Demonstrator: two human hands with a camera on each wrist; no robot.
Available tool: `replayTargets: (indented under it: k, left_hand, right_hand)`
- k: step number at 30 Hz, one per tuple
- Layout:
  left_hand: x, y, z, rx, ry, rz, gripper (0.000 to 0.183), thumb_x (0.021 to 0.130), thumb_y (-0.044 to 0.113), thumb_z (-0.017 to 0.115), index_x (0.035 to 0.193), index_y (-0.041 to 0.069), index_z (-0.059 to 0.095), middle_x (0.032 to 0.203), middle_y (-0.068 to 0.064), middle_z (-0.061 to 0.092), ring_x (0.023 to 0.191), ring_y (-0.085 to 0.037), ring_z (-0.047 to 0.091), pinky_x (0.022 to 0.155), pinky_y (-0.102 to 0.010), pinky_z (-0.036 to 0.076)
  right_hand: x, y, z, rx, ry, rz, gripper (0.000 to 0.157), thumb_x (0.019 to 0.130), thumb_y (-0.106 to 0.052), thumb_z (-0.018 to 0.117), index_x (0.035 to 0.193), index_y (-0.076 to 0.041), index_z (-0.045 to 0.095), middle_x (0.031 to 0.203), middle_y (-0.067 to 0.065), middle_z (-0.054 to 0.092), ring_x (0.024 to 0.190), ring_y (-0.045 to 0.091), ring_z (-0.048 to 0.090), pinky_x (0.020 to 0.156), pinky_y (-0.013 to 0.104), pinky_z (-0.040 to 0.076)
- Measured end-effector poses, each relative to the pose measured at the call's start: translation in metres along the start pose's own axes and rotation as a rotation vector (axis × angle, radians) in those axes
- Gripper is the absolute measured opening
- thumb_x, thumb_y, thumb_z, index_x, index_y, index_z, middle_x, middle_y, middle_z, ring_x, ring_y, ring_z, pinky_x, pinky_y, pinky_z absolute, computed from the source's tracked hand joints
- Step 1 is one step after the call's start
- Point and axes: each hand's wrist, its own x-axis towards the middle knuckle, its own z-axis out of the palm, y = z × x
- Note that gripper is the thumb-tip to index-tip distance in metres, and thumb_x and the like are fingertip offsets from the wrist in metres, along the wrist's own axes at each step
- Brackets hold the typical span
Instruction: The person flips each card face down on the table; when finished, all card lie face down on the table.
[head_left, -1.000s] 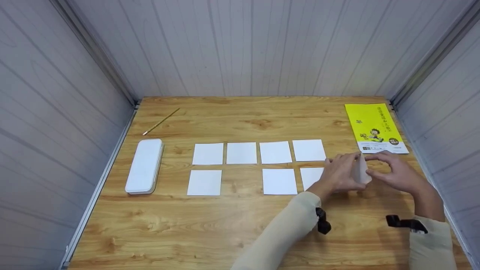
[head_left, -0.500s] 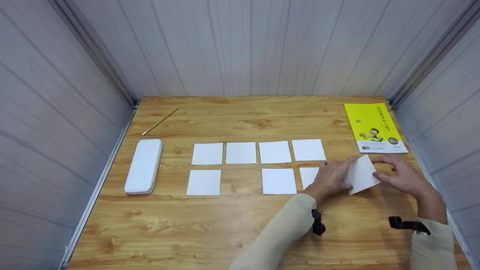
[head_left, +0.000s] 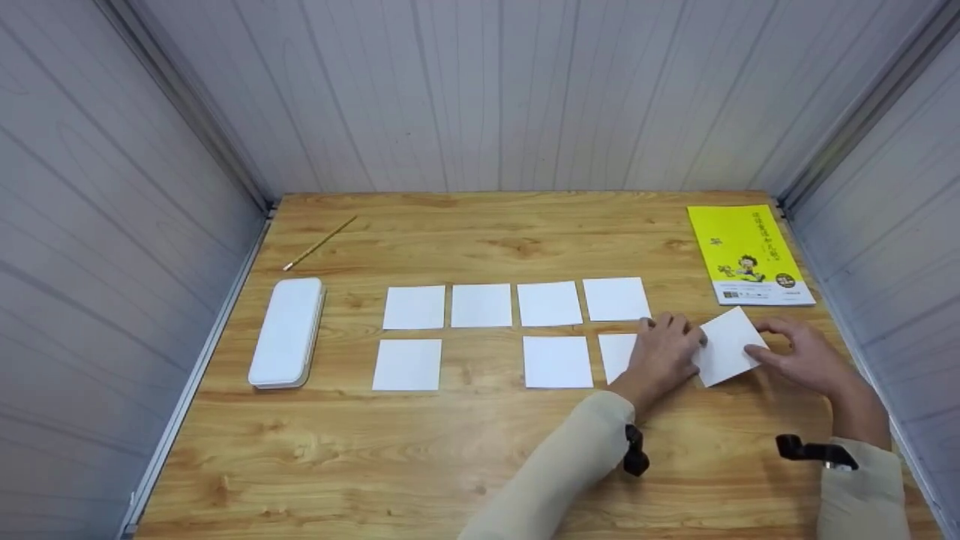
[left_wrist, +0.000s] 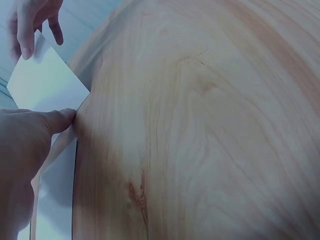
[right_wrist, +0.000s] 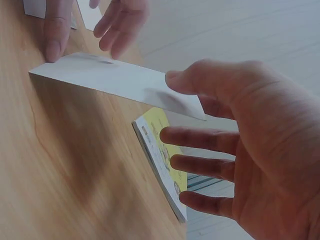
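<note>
My right hand [head_left: 806, 356] pinches a white square card [head_left: 729, 346] by its right edge, thumb on top and forefinger beneath. The card is tilted, its left end low near the table and its right end raised, as the right wrist view shows. My left hand [head_left: 664, 352] is at the card's left edge, with its thumb [left_wrist: 62, 120] touching the card's near side. The other left fingers are relaxed. Another white card [head_left: 616, 356] lies partly hidden under my left hand. The remaining fingers of my right hand [right_wrist: 210, 175] are spread apart, holding nothing.
Several white cards [head_left: 481, 305] lie in two rows on the wooden table [head_left: 480, 465], with a gap in the front row. A white pencil case [head_left: 287, 332] and a pencil [head_left: 321, 243] are at the left. A yellow booklet [head_left: 750, 251] lies at the back right.
The card stood almost edge-on between both hands; it has turned its white face up and tilted lower. My left fingers have drawn back left to its edge, while the right hand keeps its pinch.
</note>
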Motion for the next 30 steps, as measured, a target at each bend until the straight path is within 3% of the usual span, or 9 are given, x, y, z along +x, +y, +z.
replayTargets:
  k: [6, 10, 17, 23, 30]
  left_hand:
    - [-0.004, -0.003, 0.001, 0.047, -0.024, 0.095, 0.032, 0.111, 0.053, 0.067, 0.141, 0.047, 0.072, 0.151, 0.020, 0.066, 0.140, -0.005, 0.059, 0.113, -0.035, 0.046]
    - [-0.005, -0.007, 0.003, 0.047, -0.043, 0.119, 0.031, 0.112, 0.055, 0.062, 0.139, 0.046, 0.074, 0.153, 0.019, 0.065, 0.142, -0.006, 0.057, 0.116, -0.037, 0.045]
    - [-0.008, -0.014, 0.005, 0.032, -0.093, 0.148, 0.034, 0.113, 0.053, 0.058, 0.143, 0.049, 0.073, 0.162, 0.021, 0.061, 0.151, -0.007, 0.053, 0.124, -0.040, 0.043]
    - [-0.009, -0.017, 0.006, 0.020, -0.098, 0.151, 0.036, 0.112, 0.055, 0.058, 0.143, 0.051, 0.074, 0.165, 0.023, 0.060, 0.154, -0.006, 0.052, 0.128, -0.041, 0.040]
    - [-0.010, -0.019, 0.003, 0.022, -0.118, 0.156, 0.038, 0.112, 0.058, 0.057, 0.146, 0.053, 0.071, 0.167, 0.025, 0.058, 0.158, -0.006, 0.049, 0.131, -0.042, 0.038]
  right_hand:
    - [0.003, 0.009, 0.004, -0.052, -0.027, 0.021, 0.050, 0.109, -0.022, 0.074, 0.140, 0.016, 0.066, 0.142, 0.044, 0.067, 0.139, 0.067, 0.056, 0.114, 0.079, 0.041]
    - [0.003, 0.015, 0.007, -0.096, -0.061, 0.078, 0.061, 0.110, -0.031, 0.074, 0.145, 0.017, 0.061, 0.148, 0.049, 0.057, 0.141, 0.072, 0.048, 0.116, 0.083, 0.037]
    - [0.002, 0.026, 0.016, -0.172, -0.081, 0.155, 0.072, 0.108, -0.045, 0.075, 0.151, 0.011, 0.058, 0.146, 0.048, 0.048, 0.133, 0.069, 0.047, 0.112, 0.085, 0.040]
    - [0.002, 0.028, 0.020, -0.163, -0.099, 0.207, 0.075, 0.105, -0.042, 0.078, 0.160, 0.001, 0.054, 0.154, 0.048, 0.037, 0.136, 0.069, 0.038, 0.111, 0.087, 0.038]
    - [0.001, 0.027, 0.021, -0.159, -0.101, 0.219, 0.071, 0.102, -0.038, 0.082, 0.156, 0.001, 0.058, 0.153, 0.047, 0.037, 0.134, 0.066, 0.038, 0.110, 0.085, 0.038]
